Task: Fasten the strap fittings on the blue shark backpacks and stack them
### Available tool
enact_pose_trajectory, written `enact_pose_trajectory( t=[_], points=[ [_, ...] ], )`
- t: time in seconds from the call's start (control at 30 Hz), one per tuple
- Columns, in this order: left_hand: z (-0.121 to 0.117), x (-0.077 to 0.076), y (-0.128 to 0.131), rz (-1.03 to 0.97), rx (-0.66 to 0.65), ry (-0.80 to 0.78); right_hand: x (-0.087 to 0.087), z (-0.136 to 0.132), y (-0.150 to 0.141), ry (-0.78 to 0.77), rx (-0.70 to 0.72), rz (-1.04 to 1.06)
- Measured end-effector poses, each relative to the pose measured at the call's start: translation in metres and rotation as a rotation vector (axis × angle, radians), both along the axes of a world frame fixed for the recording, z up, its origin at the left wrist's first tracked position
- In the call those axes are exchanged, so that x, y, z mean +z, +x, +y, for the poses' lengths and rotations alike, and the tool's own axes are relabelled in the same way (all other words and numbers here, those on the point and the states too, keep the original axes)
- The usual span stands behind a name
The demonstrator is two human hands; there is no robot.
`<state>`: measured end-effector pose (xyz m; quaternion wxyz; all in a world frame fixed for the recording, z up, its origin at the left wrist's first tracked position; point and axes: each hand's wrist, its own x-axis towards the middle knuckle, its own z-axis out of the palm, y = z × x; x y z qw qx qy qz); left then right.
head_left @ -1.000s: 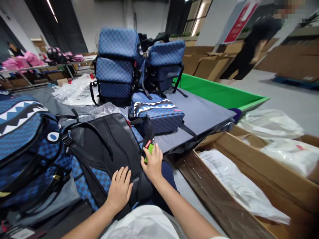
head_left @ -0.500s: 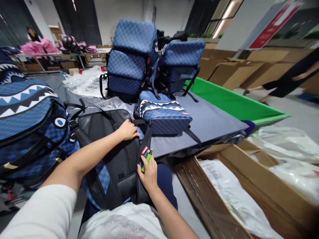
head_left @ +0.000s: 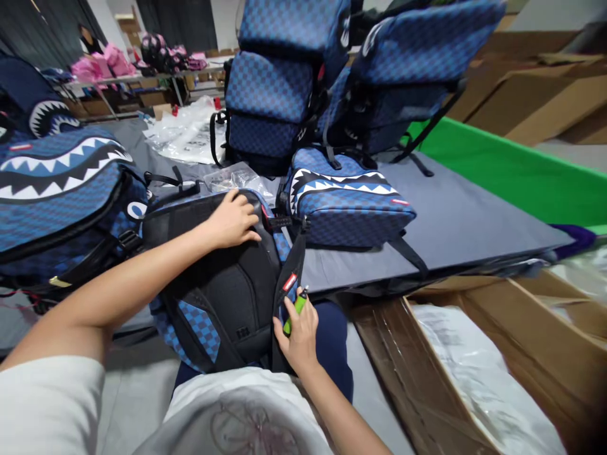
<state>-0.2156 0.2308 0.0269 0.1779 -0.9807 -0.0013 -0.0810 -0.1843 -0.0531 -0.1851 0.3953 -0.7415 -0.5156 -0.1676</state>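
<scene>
In the head view, the person's left hand (head_left: 232, 220) lies palm down near the far edge of a backpack (head_left: 232, 287), its fingers a little apart and loosely bent; whether they pinch the fabric cannot be told. The backpack is near, at the middle, across the person's lap, its black padded back facing up and blue checkered cloth showing at its sides. The right hand (head_left: 300, 332) is closed around a slim green tool (head_left: 298, 304), whose dark tip points away from the person; the hand is at the right side of the backpack, by a black shoulder strap (head_left: 283, 297) bearing a red label (head_left: 289, 282). Just beyond, on a gray-covered table (head_left: 484, 221), a blue checkered bag with a toothed mouth print (head_left: 353, 202) lies with its printed side up. Behind it rise a left stack of checkered bags (head_left: 272, 85) and a right stack (head_left: 417, 54), the latter partly blurred. At the left, near the backpack, stands a larger blue bag with teeth and an eye (head_left: 61, 196). A clear plastic bag (head_left: 237, 177) lies just past the backpack, and white plastic wrapping (head_left: 184, 136) lies farther off. On the right, a green panel (head_left: 516, 174) runs along the far side of the table, while nearer an open cardboard box (head_left: 535, 322) holds a white wrapped package (head_left: 478, 373). Far left, a person (head_left: 88, 41) is behind pink goods (head_left: 104, 63).
</scene>
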Motion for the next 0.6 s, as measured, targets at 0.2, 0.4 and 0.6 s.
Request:
enact_pose_trajectory(
  t=[0.2, 0.4, 0.6],
  points=[
    [-0.035, -0.052, 0.01, -0.017, -0.168, -0.15, 0.066, 0.033, -0.008, 0.233, 0.168, 0.068],
    [0.018, -0.024, -0.002, -0.122, 0.015, -0.026, 0.042, 0.082, 0.01, 0.176, 0.425, 0.185],
    [0.029, -0.018, -0.021, -0.244, 0.217, -0.084, 0.023, 0.072, 0.021, 0.177, 0.385, 0.24]
  ],
)
